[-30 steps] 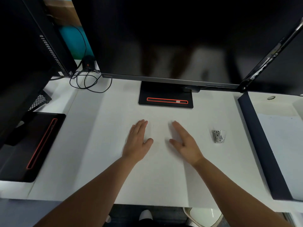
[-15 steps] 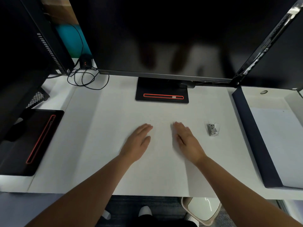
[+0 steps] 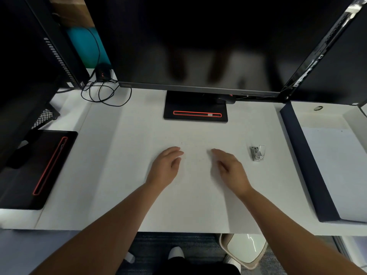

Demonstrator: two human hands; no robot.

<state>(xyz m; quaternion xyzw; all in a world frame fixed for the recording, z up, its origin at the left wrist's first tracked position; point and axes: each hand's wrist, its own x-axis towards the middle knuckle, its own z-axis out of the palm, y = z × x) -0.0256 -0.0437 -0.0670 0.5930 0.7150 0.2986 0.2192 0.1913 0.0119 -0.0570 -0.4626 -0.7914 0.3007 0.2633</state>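
Observation:
My left hand (image 3: pixel 165 166) and my right hand (image 3: pixel 230 169) hover side by side, palms down, over the middle of a white desk (image 3: pixel 123 175). Their fingers hang loosely bent and hold nothing. A small clear packet of metal parts (image 3: pixel 257 153) lies on the desk to the right of my right hand, apart from it.
A dark monitor (image 3: pixel 198 42) stands at the back on a black base with a red slot (image 3: pixel 195 114). Another monitor and its base (image 3: pixel 37 167) fill the left side. Coiled cables (image 3: pixel 103 94) lie at back left. A dark-edged tray (image 3: pixel 305 161) sits at right. A bin (image 3: pixel 244 251) stands under the desk.
Both hands have drawn back slightly toward me, and their fingers have gone from flat and spread to loosely bent. The view has tilted a little.

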